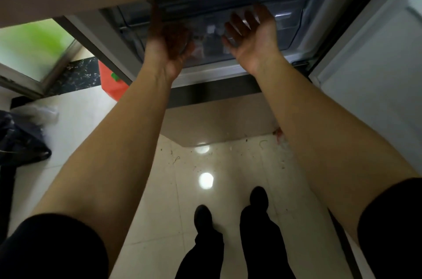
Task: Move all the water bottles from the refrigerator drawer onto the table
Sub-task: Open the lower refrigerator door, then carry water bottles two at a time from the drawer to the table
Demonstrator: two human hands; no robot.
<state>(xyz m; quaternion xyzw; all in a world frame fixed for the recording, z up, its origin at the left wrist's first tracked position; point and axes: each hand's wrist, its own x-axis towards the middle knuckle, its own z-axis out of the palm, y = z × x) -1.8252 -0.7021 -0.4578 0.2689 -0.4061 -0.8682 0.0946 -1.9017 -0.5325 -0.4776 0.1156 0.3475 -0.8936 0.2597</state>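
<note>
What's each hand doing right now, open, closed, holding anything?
Left hand: blurred, curled against the refrigerator drawer; grip cannot be told.
Right hand: open, palm up, fingers spread, empty.

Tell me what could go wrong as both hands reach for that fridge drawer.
1. The drawer is dim and blurred, so bottles inside are hard to make out; a grab could miss or knock one.
2. The left hand is motion-blurred, suggesting speed; it might bump the drawer front.
3. The right hand is open and empty; the floor looks glossy with debris near the feet, so a dropped bottle or a slip is possible.
</note>
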